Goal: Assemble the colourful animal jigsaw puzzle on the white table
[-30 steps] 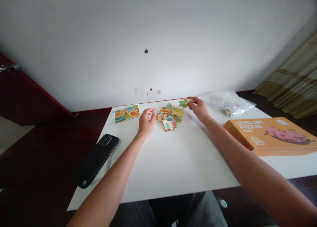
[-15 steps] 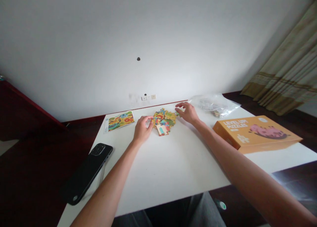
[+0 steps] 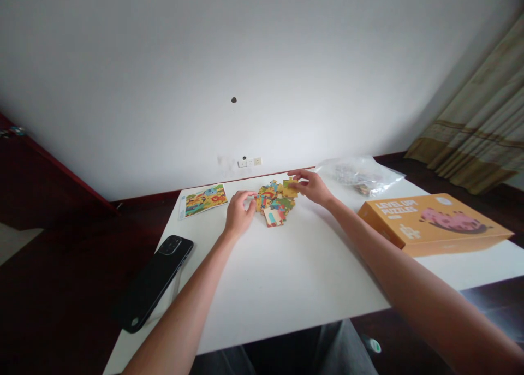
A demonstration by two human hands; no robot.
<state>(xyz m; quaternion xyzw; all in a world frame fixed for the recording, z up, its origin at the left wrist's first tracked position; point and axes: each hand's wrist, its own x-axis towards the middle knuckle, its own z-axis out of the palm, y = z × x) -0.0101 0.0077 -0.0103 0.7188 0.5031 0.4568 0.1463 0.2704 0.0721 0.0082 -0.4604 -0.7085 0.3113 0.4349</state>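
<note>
Sorting puzzle pieces at my white table (image 3: 286, 277).

My left hand (image 3: 238, 212), fingers loosely curled and holding nothing, touches the near-left edge of the heap of colourful cardboard jigsaw pieces (image 3: 275, 197); my right hand (image 3: 313, 186) pinches a yellow-green piece (image 3: 290, 189) at its far edge. I judge that placing it calls for a matching neighbour. Right of that hand the orange cardboard puzzle box (image 3: 434, 223) lies closed; beyond, a clear plastic bag (image 3: 360, 174) holds more pieces.

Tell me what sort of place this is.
Probably a room in a home. A white table stands against a plain wall with a socket, curtains hang at the right, and both hands work at a pile of puzzle pieces beside the puzzle box.
</note>
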